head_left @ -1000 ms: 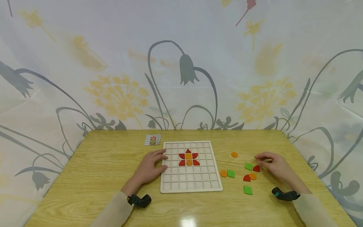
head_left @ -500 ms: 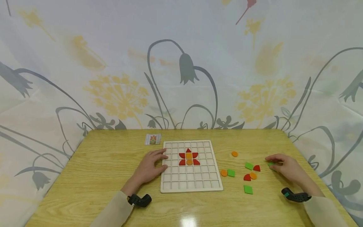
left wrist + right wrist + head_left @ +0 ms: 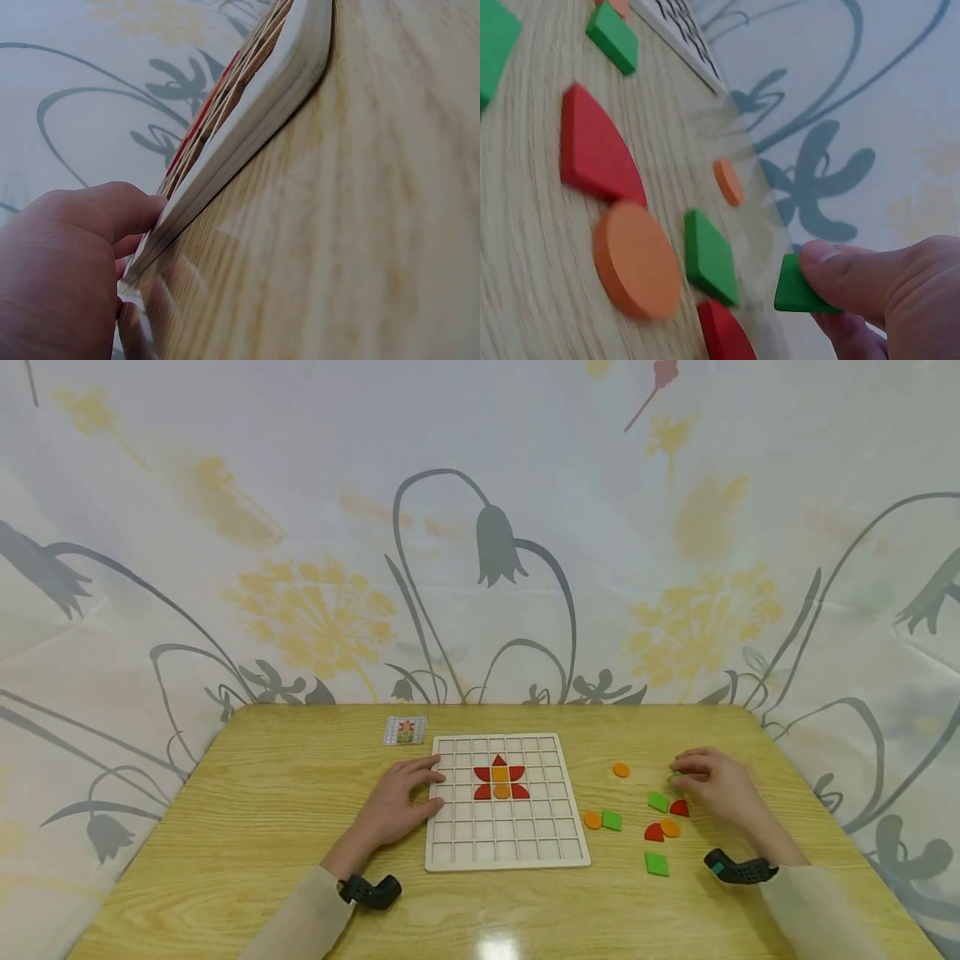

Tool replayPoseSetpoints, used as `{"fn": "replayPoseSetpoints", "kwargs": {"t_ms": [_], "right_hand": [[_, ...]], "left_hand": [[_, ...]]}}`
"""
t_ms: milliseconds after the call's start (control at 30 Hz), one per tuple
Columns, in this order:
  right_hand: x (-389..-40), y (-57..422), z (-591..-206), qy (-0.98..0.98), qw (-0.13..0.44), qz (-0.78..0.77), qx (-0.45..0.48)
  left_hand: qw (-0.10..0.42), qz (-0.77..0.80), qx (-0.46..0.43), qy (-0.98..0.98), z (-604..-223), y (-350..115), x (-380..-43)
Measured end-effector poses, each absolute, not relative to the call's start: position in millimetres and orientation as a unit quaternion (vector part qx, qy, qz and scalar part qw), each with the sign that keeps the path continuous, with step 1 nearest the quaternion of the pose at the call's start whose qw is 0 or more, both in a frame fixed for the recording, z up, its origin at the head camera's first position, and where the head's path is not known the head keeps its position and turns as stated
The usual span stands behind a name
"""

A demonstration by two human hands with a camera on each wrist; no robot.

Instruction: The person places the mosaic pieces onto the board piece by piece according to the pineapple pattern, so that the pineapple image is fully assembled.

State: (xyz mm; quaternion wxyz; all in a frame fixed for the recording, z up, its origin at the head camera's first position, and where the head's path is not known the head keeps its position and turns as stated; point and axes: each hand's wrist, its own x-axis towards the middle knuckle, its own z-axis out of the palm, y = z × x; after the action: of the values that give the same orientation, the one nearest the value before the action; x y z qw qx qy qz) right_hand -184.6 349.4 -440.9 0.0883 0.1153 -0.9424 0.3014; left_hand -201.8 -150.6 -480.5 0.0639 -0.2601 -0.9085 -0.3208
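In the head view my left hand (image 3: 393, 800) rests at the left edge of a white grid board (image 3: 506, 852). Its thumb and fingertips touch the rim, as the left wrist view also shows at the board's side (image 3: 240, 142). A flower-like figure of red tiles (image 3: 517, 772), an orange square (image 3: 499, 774) and an orange disc (image 3: 501, 792) lies in the grid's middle. My right hand (image 3: 723, 787) pinches a green square tile (image 3: 796, 291) between thumb and fingers, held above the loose tiles at the right. Part of that tile is hidden by the thumb.
Right of the board lie loose tiles: green squares (image 3: 657, 864), orange discs (image 3: 621, 770) and red quarter-circle pieces (image 3: 654, 832). A small pattern card (image 3: 405, 731) lies behind the board's left corner. A patterned cloth (image 3: 487, 635) rises at the table's back edge.
My right hand moved right to a green square at the far right, took hold of it, and came back left with it. The left hand stays at the board.
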Motion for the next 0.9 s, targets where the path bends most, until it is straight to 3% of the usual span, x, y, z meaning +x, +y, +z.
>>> {"fn": "replayPoseSetpoints", "kwargs": {"t_ms": [367, 900], "right_hand": [[-188, 264, -456, -0.886, 0.058, 0.425, 0.175], [-183, 176, -463, -0.843, -0.001, 0.473, 0.257]], "left_hand": [[0.062, -0.32, -0.26, -0.909, -480, -151, -202], [0.069, -0.319, -0.266, -0.907, -483, -152, -203]]}}
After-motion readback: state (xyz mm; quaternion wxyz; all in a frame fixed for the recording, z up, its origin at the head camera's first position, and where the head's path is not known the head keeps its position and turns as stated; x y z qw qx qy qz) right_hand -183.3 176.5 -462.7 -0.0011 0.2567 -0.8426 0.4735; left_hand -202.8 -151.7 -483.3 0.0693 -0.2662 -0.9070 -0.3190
